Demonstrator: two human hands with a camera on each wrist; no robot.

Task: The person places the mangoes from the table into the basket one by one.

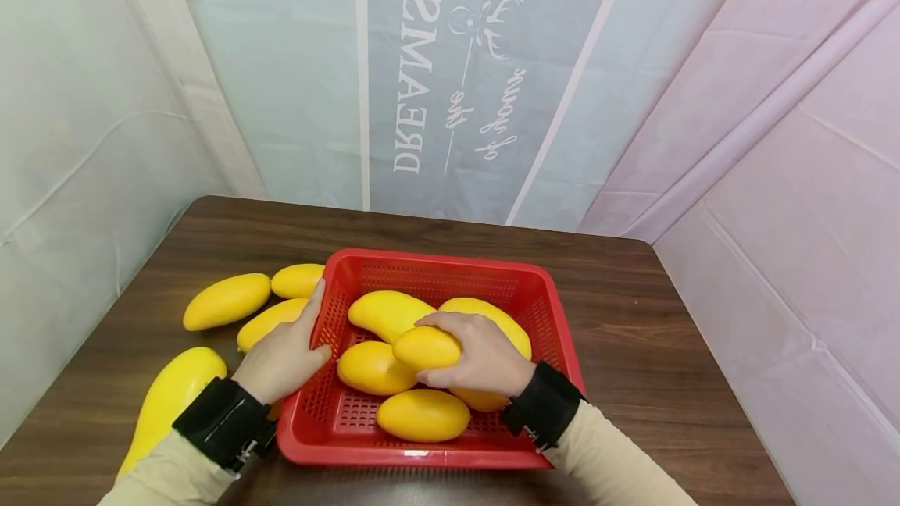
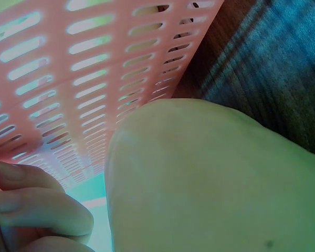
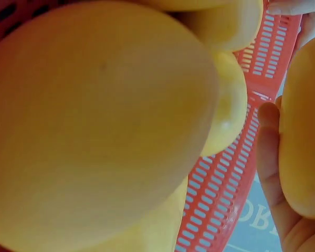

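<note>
A red perforated plastic basket [image 1: 337,455] stands on the table, with several yellow mangoes lying in it. My right hand [image 1: 488,356] holds one mango [image 1: 426,347] over the others, thumb on the near side and fingers on the far side. That held mango [image 3: 307,131] also appears at the right of the right wrist view. My left hand [image 1: 284,354] grips the basket's left wall, its thumb over the rim. Outside that wall its fingers [image 2: 42,210] are curled, seen in the left wrist view beside a large mango [image 2: 199,178].
Left of the basket, several more mangoes lie on the brown wooden table [image 1: 619,334], including a long one [image 1: 176,393] beside my left wrist. A printed cloth [image 1: 450,100] hangs behind the table, and pale sheets hang at both sides.
</note>
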